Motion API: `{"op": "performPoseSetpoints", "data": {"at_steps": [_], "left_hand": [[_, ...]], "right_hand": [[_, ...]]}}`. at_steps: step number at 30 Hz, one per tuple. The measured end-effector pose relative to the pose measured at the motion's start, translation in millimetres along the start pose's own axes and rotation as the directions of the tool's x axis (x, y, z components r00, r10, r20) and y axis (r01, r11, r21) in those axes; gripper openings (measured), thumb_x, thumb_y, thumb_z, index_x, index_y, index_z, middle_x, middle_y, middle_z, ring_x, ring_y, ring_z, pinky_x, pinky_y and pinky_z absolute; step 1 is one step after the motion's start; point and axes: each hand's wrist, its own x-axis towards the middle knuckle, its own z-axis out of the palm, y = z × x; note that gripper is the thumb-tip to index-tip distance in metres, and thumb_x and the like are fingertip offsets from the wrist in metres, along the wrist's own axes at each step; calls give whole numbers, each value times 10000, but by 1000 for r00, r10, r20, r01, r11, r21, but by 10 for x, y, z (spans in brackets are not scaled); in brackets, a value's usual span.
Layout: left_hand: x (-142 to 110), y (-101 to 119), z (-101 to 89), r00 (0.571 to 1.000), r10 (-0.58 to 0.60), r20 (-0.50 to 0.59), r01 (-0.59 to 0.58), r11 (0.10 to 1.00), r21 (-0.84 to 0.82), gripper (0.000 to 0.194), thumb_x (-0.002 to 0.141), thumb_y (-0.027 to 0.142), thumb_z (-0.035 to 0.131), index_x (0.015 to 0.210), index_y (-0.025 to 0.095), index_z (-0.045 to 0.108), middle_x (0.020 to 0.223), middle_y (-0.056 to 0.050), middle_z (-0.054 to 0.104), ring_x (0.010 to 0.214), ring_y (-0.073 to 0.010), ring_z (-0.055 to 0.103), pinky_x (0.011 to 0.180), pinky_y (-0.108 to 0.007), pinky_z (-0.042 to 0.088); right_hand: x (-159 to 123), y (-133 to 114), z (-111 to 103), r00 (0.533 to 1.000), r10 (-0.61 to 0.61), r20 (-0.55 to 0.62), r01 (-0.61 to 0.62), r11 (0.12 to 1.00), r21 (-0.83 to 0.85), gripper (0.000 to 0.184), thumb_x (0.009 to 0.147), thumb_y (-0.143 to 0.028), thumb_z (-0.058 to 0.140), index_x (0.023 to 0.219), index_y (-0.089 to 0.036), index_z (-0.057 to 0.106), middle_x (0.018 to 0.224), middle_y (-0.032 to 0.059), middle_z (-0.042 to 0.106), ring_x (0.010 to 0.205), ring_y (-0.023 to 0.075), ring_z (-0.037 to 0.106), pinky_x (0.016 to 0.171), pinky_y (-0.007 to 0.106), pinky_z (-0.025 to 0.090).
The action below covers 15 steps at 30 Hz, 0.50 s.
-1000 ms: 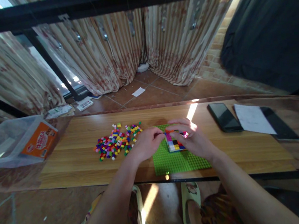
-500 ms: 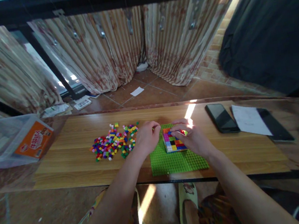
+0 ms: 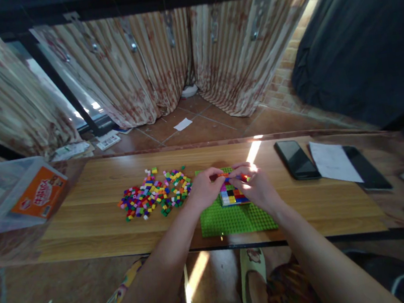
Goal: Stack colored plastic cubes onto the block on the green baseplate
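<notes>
Over the green baseplate (image 3: 227,222), left hand (image 3: 204,190) and right hand (image 3: 262,191) bring fingers nearly closed, any grip unclear; the bricks (image 3: 233,199) look light, stiff, best pinched by their sides.

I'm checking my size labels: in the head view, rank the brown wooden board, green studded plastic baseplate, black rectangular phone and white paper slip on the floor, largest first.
1. Brown wooden board
2. Green studded plastic baseplate, partly covered
3. Black rectangular phone
4. White paper slip, farther away, so its true size is unsure
</notes>
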Motion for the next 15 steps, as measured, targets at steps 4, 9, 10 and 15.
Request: {"op": "performPoseSetpoints", "data": {"at_steps": [4,9,10,15], "left_hand": [[-3,0,22,1000,-22,-14,22,1000,-8,176,814,197,586,926,140,709,953,-72,737,867,-181,666,817,-308,518],[-4,-20,54,999,-23,-49,23,1000,-13,163,805,181,587,900,149,715,925,-59,740,842,-171,668,799,-292,516],[-3,-20,58,998,-23,-56,22,1000,-11,159,801,178,589,892,150,716,918,-58,741,843,-170,669,796,-289,517],[-15,2,88,996,-31,-83,31,1000,3,159,794,166,588,879,155,722,885,-54,743,829,-172,671,786,-287,520]], "right_hand": [[18,2,17,996,85,1,-85,994,75,122,707,-305,653,708,-199,714,983,78,668,904,230,627,865,394,496],[48,66,46,987,159,-4,-156,973,168,125,649,-285,692,716,-188,732,936,82,688,877,229,635,835,403,506],[52,75,49,987,162,-8,-158,972,174,121,642,-276,697,719,-191,735,931,80,691,875,228,638,834,402,506],[55,86,58,987,163,-1,-160,971,177,136,652,-331,715,679,-199,733,906,77,688,870,230,640,829,399,505]]}}
